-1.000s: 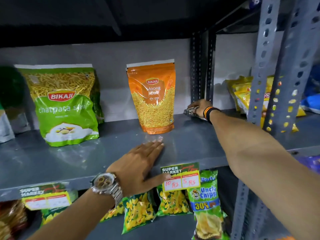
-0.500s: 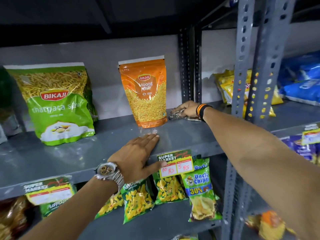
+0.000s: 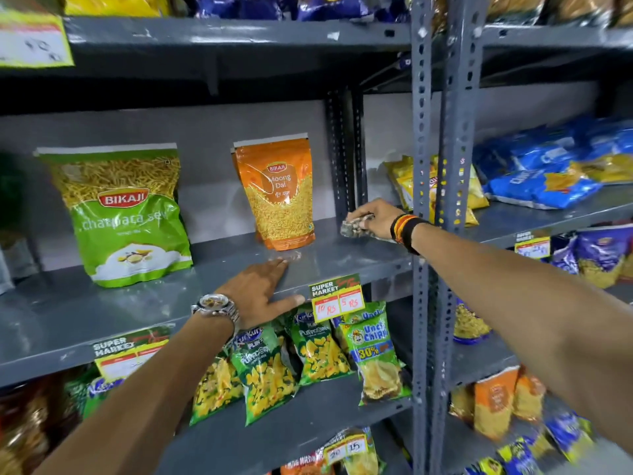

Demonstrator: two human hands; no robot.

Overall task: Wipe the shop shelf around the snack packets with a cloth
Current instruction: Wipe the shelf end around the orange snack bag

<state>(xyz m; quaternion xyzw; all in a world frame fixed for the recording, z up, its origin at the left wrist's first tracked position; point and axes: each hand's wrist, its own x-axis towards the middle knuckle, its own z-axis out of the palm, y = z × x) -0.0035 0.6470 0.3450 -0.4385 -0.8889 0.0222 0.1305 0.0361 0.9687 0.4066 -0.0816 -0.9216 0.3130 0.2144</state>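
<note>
Cloth point(image 3: 352, 229) sat bunched under fingers of right hand point(image 3: 375, 217), clenched on it, pressed to grey shelf point(image 3: 102, 310) just right of orange packet point(image 3: 279, 195). Left hand point(image 3: 260, 289) lay flat, unclenched, before orange packet; green packet point(image 3: 126, 214) stood far left of it.

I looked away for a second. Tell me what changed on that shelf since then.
Little changed. The right hand, fingers closed on the cloth, moved slightly from the rear upright toward the orange Moong Dal packet, still at the shelf's back right corner. The left hand stayed flat at the front edge; both packets, including the green Bikaji packet, stand unmoved. The camera tilted up.
</note>
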